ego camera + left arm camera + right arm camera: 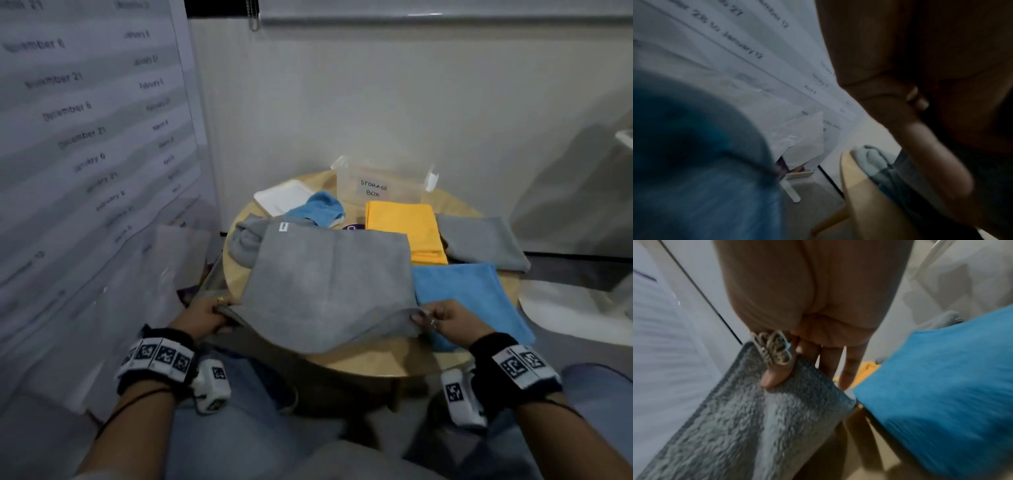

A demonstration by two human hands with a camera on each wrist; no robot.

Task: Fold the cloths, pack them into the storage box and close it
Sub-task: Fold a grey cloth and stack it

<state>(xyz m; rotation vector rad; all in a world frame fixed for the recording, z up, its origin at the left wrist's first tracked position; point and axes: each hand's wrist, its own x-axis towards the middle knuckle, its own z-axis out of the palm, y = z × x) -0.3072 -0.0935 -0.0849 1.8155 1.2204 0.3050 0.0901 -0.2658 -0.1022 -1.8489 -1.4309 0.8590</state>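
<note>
Grey cloth held spread over the desk

The grey cloth (329,284), at frame centre, was pinched at its near corners by the left hand (205,317) and right hand (452,320); the storage box (380,186) stood behind.

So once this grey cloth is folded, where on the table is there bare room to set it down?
Little. Bare wood shows only along the near rim of the table, under the held grey cloth, and at the left rim beside the crumpled grey cloth. The right and back are crowded: blue cloth, yellow cloth, folded grey cloth, storage box.
</note>
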